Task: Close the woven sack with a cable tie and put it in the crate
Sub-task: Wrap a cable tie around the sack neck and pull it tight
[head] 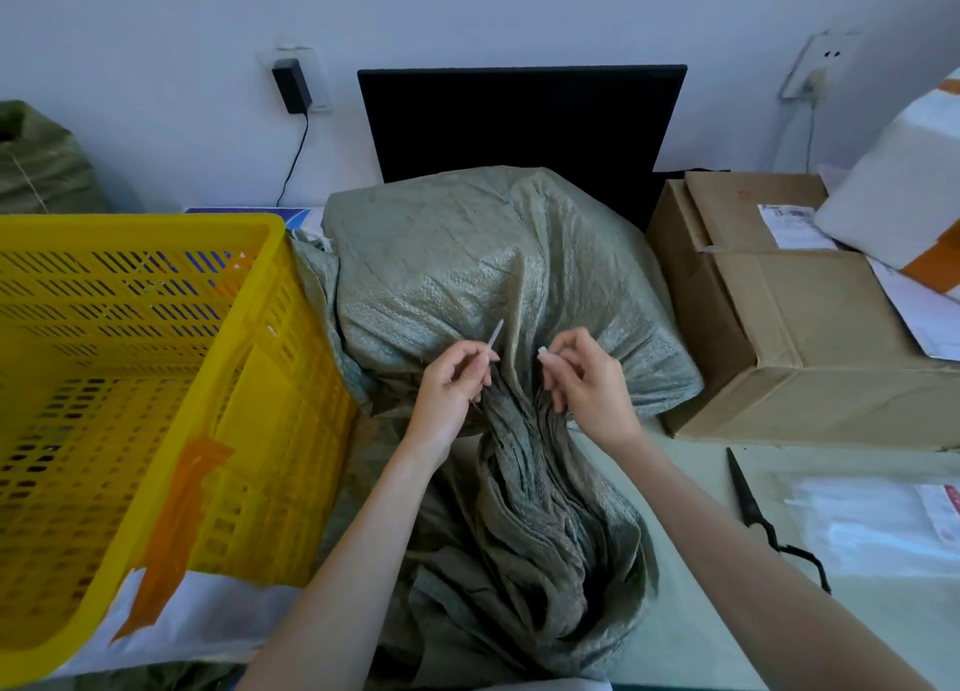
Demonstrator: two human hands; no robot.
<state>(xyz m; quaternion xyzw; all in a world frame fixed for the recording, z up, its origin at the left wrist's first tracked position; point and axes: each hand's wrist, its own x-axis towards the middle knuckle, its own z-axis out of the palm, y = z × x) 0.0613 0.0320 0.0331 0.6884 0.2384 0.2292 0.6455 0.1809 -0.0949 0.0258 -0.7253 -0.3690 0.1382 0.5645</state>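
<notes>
A grey-green woven sack (467,269) lies full in the middle of the table, its mouth gathered into a bunched neck (519,430) that trails toward me. A white cable tie (493,337) runs behind the neck. My left hand (452,389) pinches the pointed tail end on the left of the neck. My right hand (587,378) pinches the head end on the right. The two ends are apart, a short gap between them. The yellow slotted crate (156,378) stands at the left, right beside the sack, and looks empty.
A brown cardboard box (769,326) sits right of the sack, with white parcels behind it. Black scissors (753,508) and a clear plastic bag (872,524) lie at the front right. A black panel (519,118) leans against the wall. Another green sack (41,160) sits at far left.
</notes>
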